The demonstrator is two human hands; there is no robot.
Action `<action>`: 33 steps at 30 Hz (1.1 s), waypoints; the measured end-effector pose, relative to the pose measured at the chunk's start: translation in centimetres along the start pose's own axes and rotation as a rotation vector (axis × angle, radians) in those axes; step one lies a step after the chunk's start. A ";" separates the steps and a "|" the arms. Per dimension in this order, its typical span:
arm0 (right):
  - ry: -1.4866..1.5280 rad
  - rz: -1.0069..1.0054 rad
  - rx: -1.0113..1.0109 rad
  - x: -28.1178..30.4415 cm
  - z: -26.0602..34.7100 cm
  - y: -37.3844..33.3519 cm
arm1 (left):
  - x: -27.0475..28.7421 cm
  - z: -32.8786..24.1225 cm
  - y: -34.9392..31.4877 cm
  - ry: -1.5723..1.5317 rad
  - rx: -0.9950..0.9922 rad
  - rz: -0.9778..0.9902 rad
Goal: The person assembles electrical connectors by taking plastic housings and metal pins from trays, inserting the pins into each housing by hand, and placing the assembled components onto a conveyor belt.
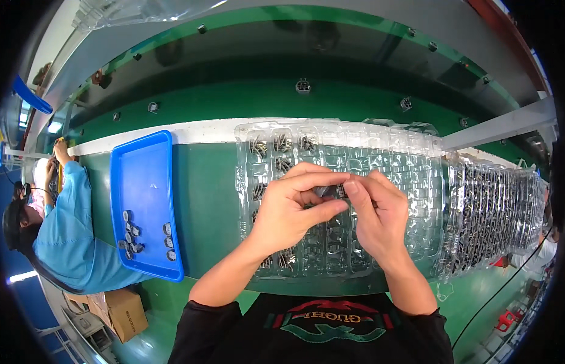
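Over a clear plastic blister tray (392, 200), my two hands meet at the fingertips. My left hand (279, 209) pinches a small grey part (323, 191) between thumb and fingers; most of it is hidden, so its exact kind does not show. My right hand (382, 221) is closed with thumb and forefinger against the same small part, from the right. Below the hands, small metal parts with wire-like pieces (282, 142) fill several pockets on the tray's left side. Farther right, the pockets look see-through.
Left of the blister tray lies a blue tray (150, 182) with several small round parts (131, 233). Filled blister trays (489, 212) are at the right. Beyond the white edge, a green conveyor (246, 100) carries spaced small parts (303, 86). A co-worker in blue (73, 212) sits at the left.
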State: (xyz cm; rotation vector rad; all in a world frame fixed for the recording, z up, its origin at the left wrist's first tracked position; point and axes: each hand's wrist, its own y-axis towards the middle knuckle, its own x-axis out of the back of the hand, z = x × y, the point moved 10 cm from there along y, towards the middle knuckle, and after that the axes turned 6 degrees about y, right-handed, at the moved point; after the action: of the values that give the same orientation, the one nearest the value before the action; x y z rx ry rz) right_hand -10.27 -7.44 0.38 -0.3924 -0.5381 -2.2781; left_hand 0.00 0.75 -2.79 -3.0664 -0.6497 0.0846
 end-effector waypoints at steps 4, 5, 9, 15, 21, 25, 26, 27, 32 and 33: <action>0.294 -0.061 -0.290 -1.2 -2.0 -0.5 | 0.4 1.1 0.0 -0.097 0.084 0.008; 0.294 -0.062 -0.291 -1.2 -2.2 -0.4 | 0.7 1.5 0.0 -0.096 0.085 0.010; -0.062 -0.147 0.285 0.3 2.4 0.6 | 0.6 2.1 -0.2 -0.464 0.055 0.054; 0.033 -0.211 0.360 1.7 3.4 -0.1 | -0.1 2.2 -0.2 -0.695 0.107 0.083; 0.169 -0.197 0.223 1.8 3.6 0.0 | 0.6 3.1 -0.2 -0.760 0.098 0.061; 0.081 -0.182 0.284 1.6 4.3 0.2 | 0.8 2.5 -0.3 -0.642 0.029 0.068; 0.080 -0.183 0.283 1.6 4.2 0.3 | 0.8 2.5 -0.4 -0.643 0.029 0.069; 0.028 -0.182 0.356 1.5 4.9 0.1 | 0.8 2.7 -0.5 -0.635 0.034 0.055; -0.037 -0.185 0.467 1.1 5.7 -0.3 | 0.7 2.9 -0.7 -0.627 0.074 0.036; -0.041 -0.190 0.459 1.0 5.7 -0.3 | 0.7 3.0 -0.8 -0.630 0.075 0.038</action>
State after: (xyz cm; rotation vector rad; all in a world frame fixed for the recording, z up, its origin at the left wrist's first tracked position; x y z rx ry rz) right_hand -10.52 -5.12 5.64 -0.1632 -1.1303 -2.2369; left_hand 0.15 1.73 -5.82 -2.9524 -0.5706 1.0742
